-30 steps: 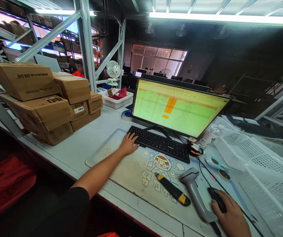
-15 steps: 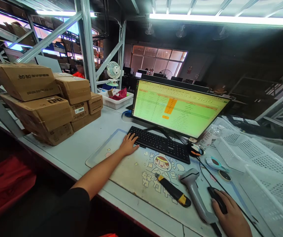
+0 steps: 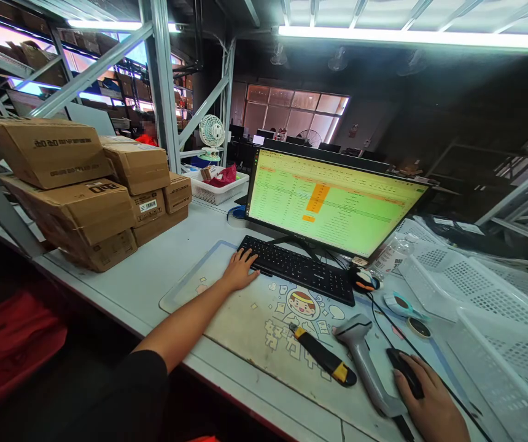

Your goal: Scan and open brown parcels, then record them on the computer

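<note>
My left hand [image 3: 240, 270] rests with its fingers spread on the left end of a black keyboard [image 3: 301, 267]. My right hand [image 3: 430, 393] is wrapped round a black computer mouse [image 3: 406, 372] on the printed desk mat [image 3: 240, 325]. Left of the mouse lies a grey barcode scanner [image 3: 366, 363], its cable running off the bottom of the view. A black and yellow utility knife [image 3: 323, 355] lies beside the scanner. Behind the keyboard stands a monitor [image 3: 328, 202] showing a spreadsheet with orange cells.
Cardboard boxes [image 3: 84, 209] are stacked on the left of the table. White plastic baskets [image 3: 485, 307] stand at the right, near a tape roll [image 3: 419, 327] and a plastic bottle [image 3: 390, 256]. Behind are a small fan [image 3: 211, 130] and a filled white basket [image 3: 218, 191].
</note>
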`<state>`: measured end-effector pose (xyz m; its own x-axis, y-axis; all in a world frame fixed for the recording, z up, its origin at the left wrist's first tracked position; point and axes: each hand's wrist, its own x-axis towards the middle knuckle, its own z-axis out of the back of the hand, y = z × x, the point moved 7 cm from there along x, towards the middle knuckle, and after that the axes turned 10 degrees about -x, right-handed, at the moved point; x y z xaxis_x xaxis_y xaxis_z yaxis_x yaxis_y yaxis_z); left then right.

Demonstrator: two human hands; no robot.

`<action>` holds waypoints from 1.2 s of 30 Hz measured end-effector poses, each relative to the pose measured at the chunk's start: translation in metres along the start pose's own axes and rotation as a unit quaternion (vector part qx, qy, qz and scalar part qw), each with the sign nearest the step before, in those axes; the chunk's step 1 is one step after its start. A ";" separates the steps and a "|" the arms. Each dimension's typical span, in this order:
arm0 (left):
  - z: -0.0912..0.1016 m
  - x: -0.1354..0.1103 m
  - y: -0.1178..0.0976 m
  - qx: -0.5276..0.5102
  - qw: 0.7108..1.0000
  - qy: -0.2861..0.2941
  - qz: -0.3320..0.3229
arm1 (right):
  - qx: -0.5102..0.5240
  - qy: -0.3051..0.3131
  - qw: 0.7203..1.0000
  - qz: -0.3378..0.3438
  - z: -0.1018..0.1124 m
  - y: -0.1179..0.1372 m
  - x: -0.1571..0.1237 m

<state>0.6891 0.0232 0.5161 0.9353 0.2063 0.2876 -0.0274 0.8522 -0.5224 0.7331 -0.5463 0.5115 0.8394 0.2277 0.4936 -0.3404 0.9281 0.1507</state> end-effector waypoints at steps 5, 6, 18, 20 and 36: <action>0.001 0.000 0.000 -0.004 1.000 0.004 0.001 | -0.002 -0.006 1.000 -0.011 0.001 0.000 0.001; 0.001 0.000 0.000 -0.006 1.000 0.004 0.000 | 0.002 -0.008 1.000 -0.007 0.001 0.001 0.001; 0.004 -0.002 -0.004 0.000 1.000 0.020 0.011 | 0.004 0.024 0.999 -0.023 0.000 0.001 -0.001; 0.005 -0.002 -0.004 -0.002 1.000 0.016 0.010 | 0.005 0.025 0.999 -0.020 0.000 0.001 -0.001; 0.004 -0.002 -0.003 0.008 1.000 0.021 0.004 | -0.043 0.000 0.999 -0.034 0.002 0.003 -0.003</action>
<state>0.6862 0.0223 0.5200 0.9488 0.1937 0.2496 -0.0405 0.8580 -0.5120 0.7282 -0.5451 0.5123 0.8596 0.1633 0.4841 -0.2451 0.9632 0.1102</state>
